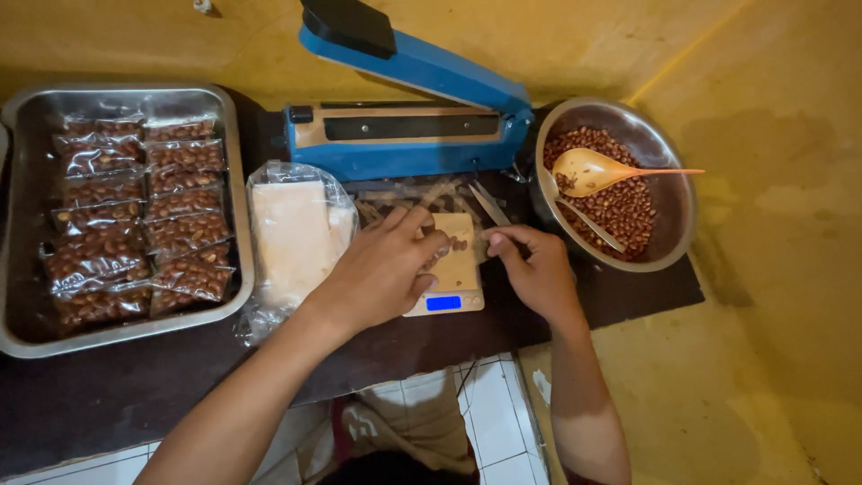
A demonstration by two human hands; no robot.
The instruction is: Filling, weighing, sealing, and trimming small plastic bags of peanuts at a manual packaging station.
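Nearest: two bare forearms reach in from 6 o'clock over a dark table (108, 395).

Left hand (382, 269) lies palm down over the left half of a small scale (449, 283); fingers curled together, tips meeting at a small clear bag (456, 244) on the scale platform. The bag holds a few peanuts. Grip reads as pinching the bag edge; exact contact partly hidden by the knuckles.

Right hand (534, 265) sits at 3 o'clock of the scale, thumb and forefinger pressed together at the bag's right edge. The scale's blue display faces 6 o'clock, lit.

At 9 o'clock of the left hand, touching it or just beside: a stack of empty bags (296, 233) in a clear wrapper.

Further at 9 o'clock: a steel tray (235, 180) with two columns of filled, sealed peanut packets (135, 216), overlapping.

At 12 o'clock of the scale: a blue sealer (409, 135), arm raised and tilted up to 11 o'clock.

At 2 o'clock: a steel bowl (669, 153) about half full of peanuts. An orange spoon (593, 171) rests on the nuts, handle pointing to 3 o'clock; a metal spoon (584, 220) lies in the bowl, just below it.

Behind all: yellow wall.
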